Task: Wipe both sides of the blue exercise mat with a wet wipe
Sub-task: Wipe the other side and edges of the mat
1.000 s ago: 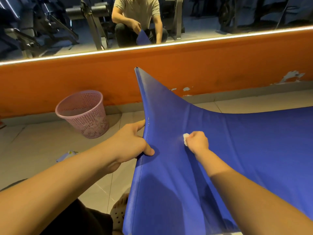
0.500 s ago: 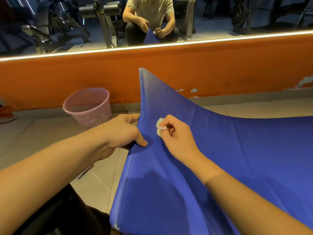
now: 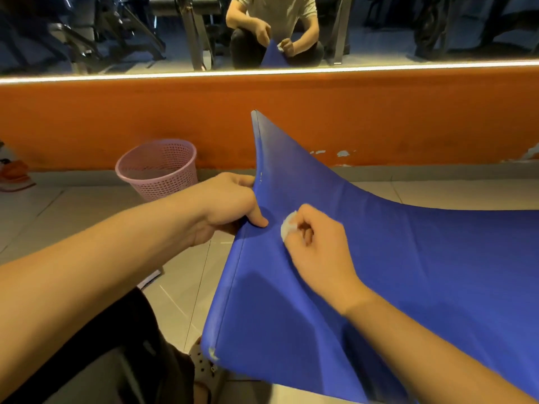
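Note:
The blue exercise mat [image 3: 408, 272] fills the right and lower middle of the view, its left end lifted off the tiled floor with one corner sticking up. My left hand [image 3: 230, 202] pinches the mat's left edge, thumb on top. My right hand [image 3: 318, 243] is closed on a small balled white wet wipe [image 3: 288, 226] and presses it against the mat's surface just right of my left thumb.
A pink mesh waste basket [image 3: 159, 170] stands on the floor to the left of the mat, against the orange wall base [image 3: 116, 121]. Above it a mirror shows a crouching person and gym machines. Orange shoes [image 3: 14, 173] lie at far left. My foot in a perforated clog [image 3: 204, 368] is below the mat's near corner.
My right hand has carried the wipe leftward across the mat toward my left hand, then a little down. My left hand keeps its hold on the edge.

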